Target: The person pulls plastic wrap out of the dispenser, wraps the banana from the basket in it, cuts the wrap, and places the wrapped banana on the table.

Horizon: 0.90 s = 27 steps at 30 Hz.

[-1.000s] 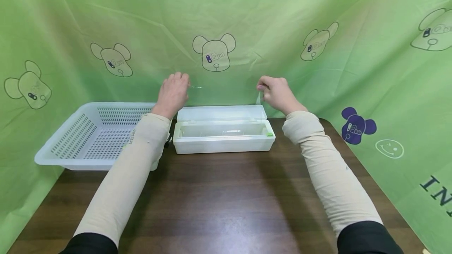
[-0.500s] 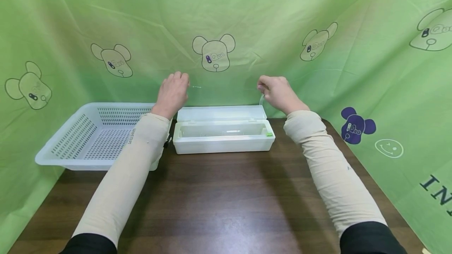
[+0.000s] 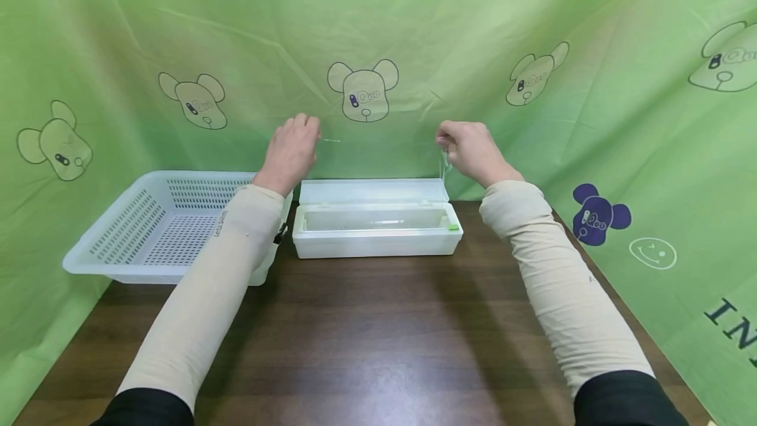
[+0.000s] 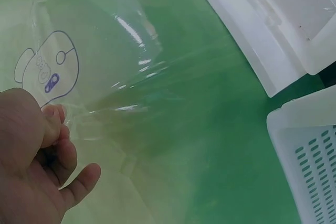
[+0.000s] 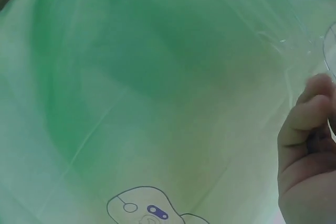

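Observation:
A clear sheet of plastic wrap (image 4: 128, 30) stretches between my two hands, above and behind the white box. Its far-left corner is pinched between thumb and fingers of my left hand (image 3: 291, 153). On the other side, my right hand (image 3: 473, 153) pinches the right end, and a loose edge of plastic wrap (image 3: 445, 166) dangles below it. Under the hands, the long white box (image 3: 378, 246) sits on the table, its lid (image 3: 372, 190) tipped back. A green tab (image 3: 453, 227) shows at the box's right end. Only glints reveal most of the film.
Left of the box stands a white perforated basket (image 3: 89, 267), partly behind my left sleeve. Both are on a brown wooden table (image 3: 367, 334). A green printed curtain (image 3: 378, 18) hangs close behind them and along the right side.
Both hands have risen slightly, keeping hold of the plastic wrap. The loose edge under the right hand has changed its fold. Box and basket stay in place while the view shifts a little.

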Tool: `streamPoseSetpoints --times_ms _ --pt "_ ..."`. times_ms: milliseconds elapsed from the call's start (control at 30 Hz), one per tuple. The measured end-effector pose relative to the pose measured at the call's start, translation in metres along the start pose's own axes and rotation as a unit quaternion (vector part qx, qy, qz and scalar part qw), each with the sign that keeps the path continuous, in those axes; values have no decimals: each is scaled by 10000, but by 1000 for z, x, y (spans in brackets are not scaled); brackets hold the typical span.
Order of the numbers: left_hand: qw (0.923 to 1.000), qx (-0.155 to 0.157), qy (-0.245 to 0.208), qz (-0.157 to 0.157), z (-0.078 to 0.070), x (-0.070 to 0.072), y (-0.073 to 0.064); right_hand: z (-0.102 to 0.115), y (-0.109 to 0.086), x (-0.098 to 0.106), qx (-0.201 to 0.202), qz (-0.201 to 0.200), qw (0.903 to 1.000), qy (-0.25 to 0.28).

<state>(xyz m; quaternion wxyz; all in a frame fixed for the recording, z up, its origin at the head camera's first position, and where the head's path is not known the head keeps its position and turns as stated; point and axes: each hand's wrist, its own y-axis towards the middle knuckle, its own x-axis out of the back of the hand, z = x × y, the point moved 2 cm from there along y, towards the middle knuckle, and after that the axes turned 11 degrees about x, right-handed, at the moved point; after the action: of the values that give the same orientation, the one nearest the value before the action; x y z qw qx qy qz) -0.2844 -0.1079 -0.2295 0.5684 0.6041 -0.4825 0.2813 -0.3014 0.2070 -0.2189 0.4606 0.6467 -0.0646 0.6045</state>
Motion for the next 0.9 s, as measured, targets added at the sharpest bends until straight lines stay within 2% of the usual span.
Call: streamPoseSetpoints --times_ms 100,200,300,400,700,900 --pt "10000 -34 -2 -8 0 2 1 1 1 2 -448 136 9979 458" --pt "10000 -15 -22 4 0 3 1 0 2 2 -931 233 9905 986" --pt "10000 -8 -29 -29 0 3 1 1 3 1 -1099 249 9861 1223" --pt "10000 -17 -29 -71 1 3 2 1 4 2 -1043 269 9866 1227" --pt "10000 5 -42 -9 2 8 3 6 8 8 -390 367 9979 357" --pt "9999 -4 -104 -98 2 13 7 9 14 15 -353 313 9987 177"
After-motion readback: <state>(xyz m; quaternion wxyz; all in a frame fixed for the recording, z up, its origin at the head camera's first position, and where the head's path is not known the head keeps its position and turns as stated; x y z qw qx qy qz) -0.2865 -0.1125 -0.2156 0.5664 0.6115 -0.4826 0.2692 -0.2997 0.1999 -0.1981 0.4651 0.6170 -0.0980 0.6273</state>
